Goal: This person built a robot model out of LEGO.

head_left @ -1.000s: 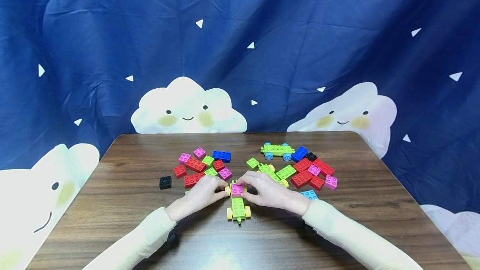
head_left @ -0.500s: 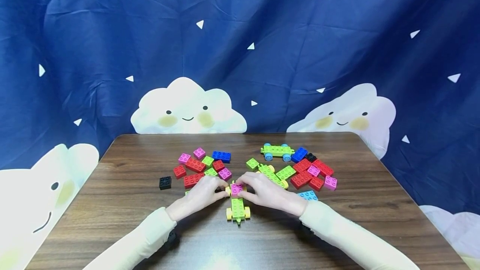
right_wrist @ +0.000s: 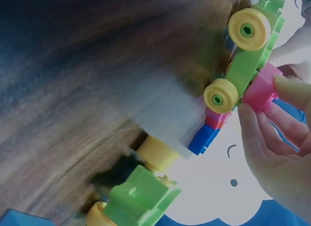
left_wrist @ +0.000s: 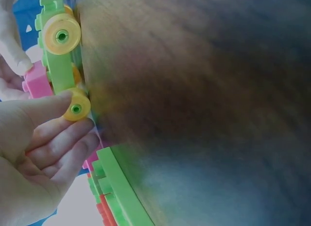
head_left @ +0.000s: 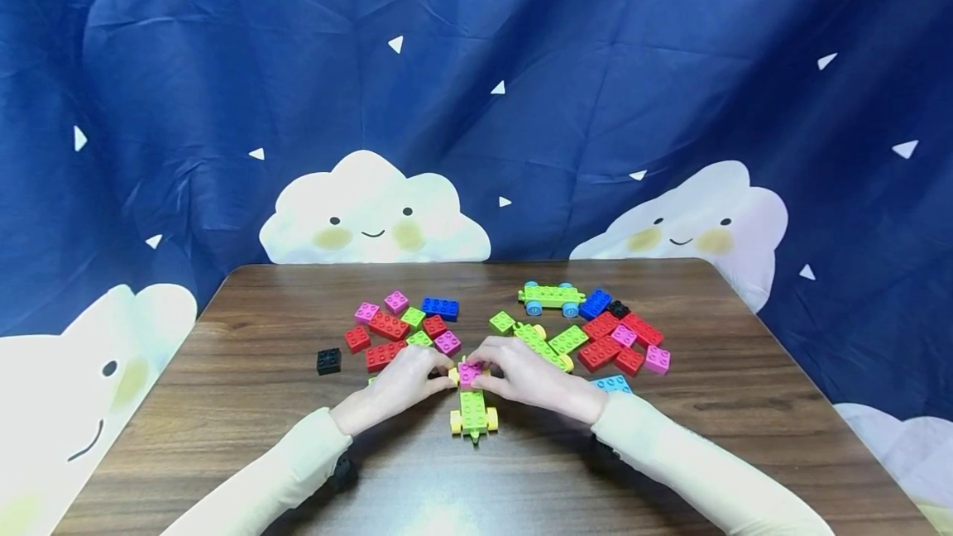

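A lime-green toy car base (head_left: 472, 412) with yellow wheels stands lengthwise in front of the person. On the studs at its far end sits a pink brick (head_left: 469, 375). The left hand (head_left: 402, 383) pinches the far left yellow wheel (left_wrist: 80, 107) between thumb and fingers, as the left wrist view shows. From the other side the right hand (head_left: 532, 379) grips the pink brick, thumb at its near top edge and fingers along its far side. In the right wrist view, the pink brick (right_wrist: 261, 87) lies flat against the car's studded top.
Red, pink and green bricks, with a blue brick (head_left: 441, 309), lie behind the left hand. A second yellow-wheeled car base (head_left: 538, 343) and a blue-wheeled one (head_left: 551, 297) stand behind the right hand, beside more bricks. A black brick (head_left: 328, 361) lies at left.
The right hand has shifted slightly left, its thumb coming further over the pink brick. The left hand and the car base stay in place.
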Motion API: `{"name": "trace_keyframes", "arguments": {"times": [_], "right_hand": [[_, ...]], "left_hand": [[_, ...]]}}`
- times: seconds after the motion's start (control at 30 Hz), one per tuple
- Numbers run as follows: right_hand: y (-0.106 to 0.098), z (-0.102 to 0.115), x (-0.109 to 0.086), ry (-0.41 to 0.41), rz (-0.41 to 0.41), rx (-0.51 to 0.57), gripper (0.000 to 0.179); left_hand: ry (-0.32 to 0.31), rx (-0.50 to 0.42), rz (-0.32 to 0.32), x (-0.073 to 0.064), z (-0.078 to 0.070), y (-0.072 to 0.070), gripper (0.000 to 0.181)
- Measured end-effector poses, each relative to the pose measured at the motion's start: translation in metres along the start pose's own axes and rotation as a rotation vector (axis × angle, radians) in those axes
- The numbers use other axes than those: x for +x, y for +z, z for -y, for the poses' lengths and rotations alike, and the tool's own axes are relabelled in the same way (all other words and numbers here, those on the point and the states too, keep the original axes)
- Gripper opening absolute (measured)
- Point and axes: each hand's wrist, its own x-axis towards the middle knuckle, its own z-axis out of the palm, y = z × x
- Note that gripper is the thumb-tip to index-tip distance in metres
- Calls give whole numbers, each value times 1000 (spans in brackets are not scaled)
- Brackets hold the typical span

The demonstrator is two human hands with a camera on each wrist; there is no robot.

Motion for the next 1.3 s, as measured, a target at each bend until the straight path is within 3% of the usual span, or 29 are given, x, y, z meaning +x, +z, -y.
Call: {"name": "trace_keyframes", "arguments": {"times": [0.87,1.0,1.3], "right_hand": [[-2,6,6,10,-2,-28,24],[-3,6,6,-5,8,-32,23],[-8,4,11,-11,29,-19,24]], "left_hand": [[-7,-7,3,-1,-3,1,8],[9,3,9,0,-3,0,8],[83,38,-48,-1,-2,0,6]]}}
